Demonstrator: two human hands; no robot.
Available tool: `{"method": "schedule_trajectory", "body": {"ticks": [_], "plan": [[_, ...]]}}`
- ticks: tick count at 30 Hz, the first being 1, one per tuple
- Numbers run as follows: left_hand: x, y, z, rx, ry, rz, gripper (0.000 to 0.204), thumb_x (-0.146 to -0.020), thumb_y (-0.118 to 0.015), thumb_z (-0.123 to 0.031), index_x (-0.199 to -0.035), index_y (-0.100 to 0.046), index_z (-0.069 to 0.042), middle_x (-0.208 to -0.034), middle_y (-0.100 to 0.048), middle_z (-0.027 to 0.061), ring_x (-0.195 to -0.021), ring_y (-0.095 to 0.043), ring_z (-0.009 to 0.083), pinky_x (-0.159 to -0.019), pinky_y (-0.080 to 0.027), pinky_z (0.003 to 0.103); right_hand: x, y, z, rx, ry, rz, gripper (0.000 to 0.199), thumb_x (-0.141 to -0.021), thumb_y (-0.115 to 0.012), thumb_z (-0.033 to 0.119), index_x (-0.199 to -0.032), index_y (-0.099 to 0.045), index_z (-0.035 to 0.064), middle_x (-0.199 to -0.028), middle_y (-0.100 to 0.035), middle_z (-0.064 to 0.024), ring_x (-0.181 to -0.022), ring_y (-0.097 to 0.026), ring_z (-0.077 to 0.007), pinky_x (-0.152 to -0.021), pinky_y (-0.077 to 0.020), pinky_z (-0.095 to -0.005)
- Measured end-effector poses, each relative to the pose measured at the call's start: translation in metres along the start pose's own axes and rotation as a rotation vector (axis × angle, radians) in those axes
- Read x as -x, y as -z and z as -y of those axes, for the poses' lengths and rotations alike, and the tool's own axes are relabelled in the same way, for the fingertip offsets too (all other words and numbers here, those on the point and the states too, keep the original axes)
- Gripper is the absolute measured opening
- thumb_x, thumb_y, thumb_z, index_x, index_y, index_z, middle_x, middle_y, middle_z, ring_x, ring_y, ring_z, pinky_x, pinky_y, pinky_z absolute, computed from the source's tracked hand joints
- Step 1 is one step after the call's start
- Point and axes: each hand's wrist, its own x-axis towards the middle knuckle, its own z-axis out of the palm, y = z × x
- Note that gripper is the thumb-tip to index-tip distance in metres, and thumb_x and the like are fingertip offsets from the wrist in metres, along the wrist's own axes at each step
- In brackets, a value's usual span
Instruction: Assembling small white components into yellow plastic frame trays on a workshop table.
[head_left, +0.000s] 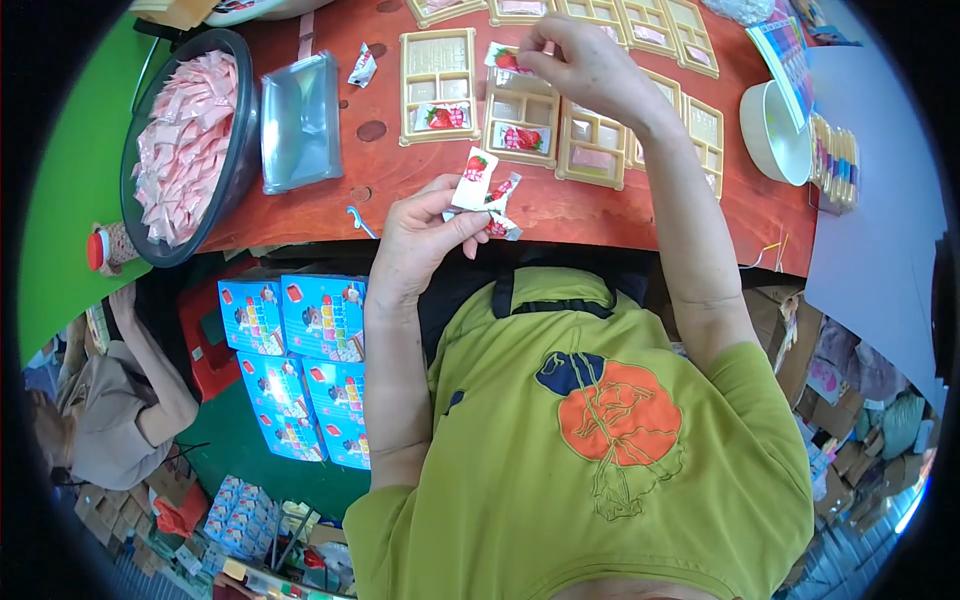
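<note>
Green shirt point(540, 440) came nearest; beyond it, the left hand point(425, 232) gripped several strawberry packets point(476, 172) at the red table's point(320, 215) edge. Farther on, two beige trays point(437, 52) each already had a strawberry packet in the near compartment; the right hand's point(575, 65) fingers pinched another packet point(503, 58). Neighbouring trays point(592, 181) visibly lacked any.

Strawberry packets point(477, 178), centre: glossy printed film, crinkled.
Trays point(437, 50), top centre: moulded plastic, smooth, low sheen.
Table point(300, 215), upper half: knotted wood, satin.
Tub point(247, 110), upper left: smooth dark plastic.
Clear stack point(301, 120), upper left: transparent plastic, high gloss.
Cartons point(325, 315), left of centre: printed card, shiny.
Shirt point(500, 430), bottom: matt cloth, raised stitching.
</note>
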Motion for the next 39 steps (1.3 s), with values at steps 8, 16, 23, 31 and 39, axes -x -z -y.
{"method": "schedule_trajectory", "body": {"ticks": [8,16,23,31,39], "plan": [[0.000,-0.002,0.002,0.023,-0.008,0.002,0.013,-0.090,-0.069,0.002,-0.102,-0.071,0.007,-0.106,-0.063,0.0073,-0.076,-0.063,0.0110,-0.059,-0.050,0.022,-0.017,0.036,0.051,-0.057,-0.001,0.055,0.020,-0.093,-0.063,0.015,-0.094,-0.065,-0.0050,-0.093,-0.066,-0.0230,-0.090,-0.064,-0.0369,-0.081,-0.0509,-0.0440],[0.000,0.004,0.004,-0.012,-0.006,0.009,0.016,-0.089,-0.068,0.007,-0.105,-0.071,0.007,-0.114,-0.063,0.0115,-0.078,-0.065,0.0128,-0.060,-0.051,0.023,0.087,0.042,-0.018,0.013,-0.004,0.164,0.013,-0.095,-0.064,0.013,-0.095,-0.062,0.0002,-0.089,-0.060,-0.0092,-0.077,-0.060,-0.0220,-0.068,-0.0473,-0.0340],[-0.008,-0.016,-0.005,-0.057,0.018,0.060,0.016,-0.090,-0.068,0.005,-0.105,-0.071,0.008,-0.115,-0.063,0.0112,-0.076,-0.064,0.0122,-0.059,-0.051,0.023,0.125,0.017,-0.017,0.110,-0.090,0.059,0.015,-0.093,-0.066,0.014,-0.096,-0.065,-0.0003,-0.097,-0.061,-0.0135,-0.087,-0.063,-0.0326,-0.078,-0.0510,-0.0413],[-0.037,-0.054,-0.017,-0.207,0.025,0.185,0.016,-0.091,-0.071,-0.002,-0.106,-0.073,0.005,-0.110,-0.063,0.0062,-0.072,-0.061,0.0086,-0.059,-0.049,0.021,0.108,0.027,0.008,-0.495,-0.142,0.111,0.029,-0.097,-0.066,0.020,-0.120,-0.068,0.0031,-0.111,-0.069,-0.0090,-0.092,-0.066,-0.0151,-0.081,-0.0535,-0.0317],[-0.059,-0.074,-0.020,-0.172,0.021,0.175,0.014,-0.090,-0.072,0.000,-0.103,-0.072,0.004,-0.109,-0.065,0.0079,-0.075,-0.065,0.0101,-0.059,-0.052,0.022,0.123,0.075,-0.042,-0.515,-0.065,-0.088,0.017,-0.094,-0.066,0.013,-0.104,-0.070,-0.0003,-0.087,-0.071,-0.0056,-0.081,-0.065,-0.0099,-0.072,-0.0517,-0.0268]]}}
